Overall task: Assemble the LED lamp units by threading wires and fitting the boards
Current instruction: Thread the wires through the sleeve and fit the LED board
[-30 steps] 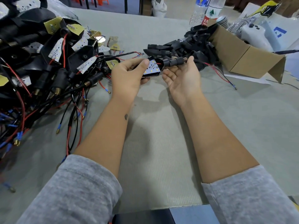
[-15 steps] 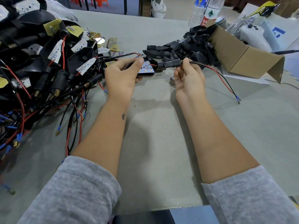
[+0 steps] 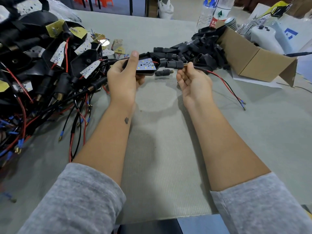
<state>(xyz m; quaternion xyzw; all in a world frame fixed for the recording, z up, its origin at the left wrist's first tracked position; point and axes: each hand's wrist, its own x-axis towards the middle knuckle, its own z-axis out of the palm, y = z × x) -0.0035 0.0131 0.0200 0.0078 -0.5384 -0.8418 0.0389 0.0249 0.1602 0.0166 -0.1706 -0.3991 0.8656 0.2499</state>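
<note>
Desk (image 3: 160,166): grey ribbed surface, bare between and in front of the two forearms down to its near edge; bare again to the right of the right forearm.

Left edge of working room: heap of finished lamps (image 3: 42,65), black housings with white boards, red and black leads spilling toward the left forearm.

Far edge: pile of black housings (image 3: 199,51) lying against an open cardboard box (image 3: 249,58); two water bottles (image 3: 214,12) behind it.

Lamp unit (image 3: 148,66): held above the desk between the hands, long axis running left to right, white board facing up, black stem pointing right with a brass threaded tip.

Left hand (image 3: 123,76): fingers curled under the housing, thumb laid along its top edge.

Right hand (image 3: 194,81): palm up, pinching the wire (image 3: 224,83) just at the brass tip. Red and black pair trails right and toward the viewer, ends resting on the desk.

Loose black connector (image 3: 163,72): lying on the desk just below the stem, same left-to-right axis.
</note>
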